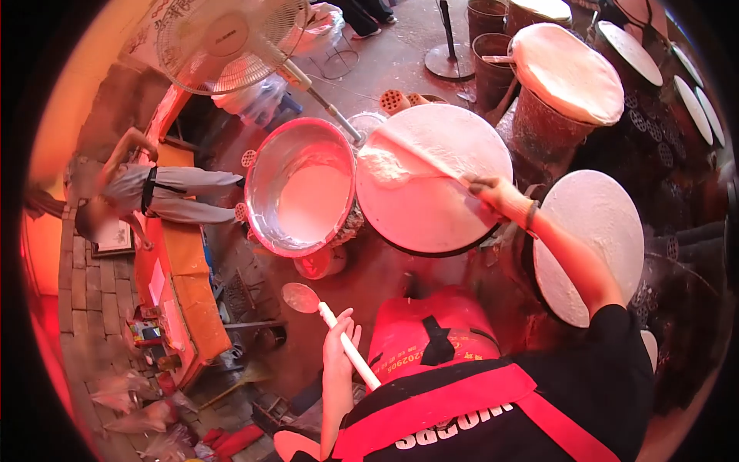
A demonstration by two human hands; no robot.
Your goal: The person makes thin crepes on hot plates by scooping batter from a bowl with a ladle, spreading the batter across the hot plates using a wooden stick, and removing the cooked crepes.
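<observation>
My right hand (pixel 499 199) grips one end of a long, pale flat spreader (pixel 427 158). Its blade lies across a round griddle (pixel 454 223) covered with a thin pale layer. A thicker patch of wet batter (pixel 385 165) sits along the blade on the left side. Near my body, my left hand (pixel 337 346) holds a ladle (pixel 300 298) by its white handle, with the bowl raised and pointing away from me. Beyond the ladle stands a large pink-rimmed basin (pixel 258 231) partly filled with pale batter (pixel 314 202).
Another round griddle (pixel 596 239) is close on the right, under my right forearm. Behind it stands a drum (pixel 546 127) topped with a pale sheet. A pedestal fan (pixel 225 35) rises at upper left. A person (pixel 173 189) stands beside an orange-fronted table (pixel 192 285) on the left.
</observation>
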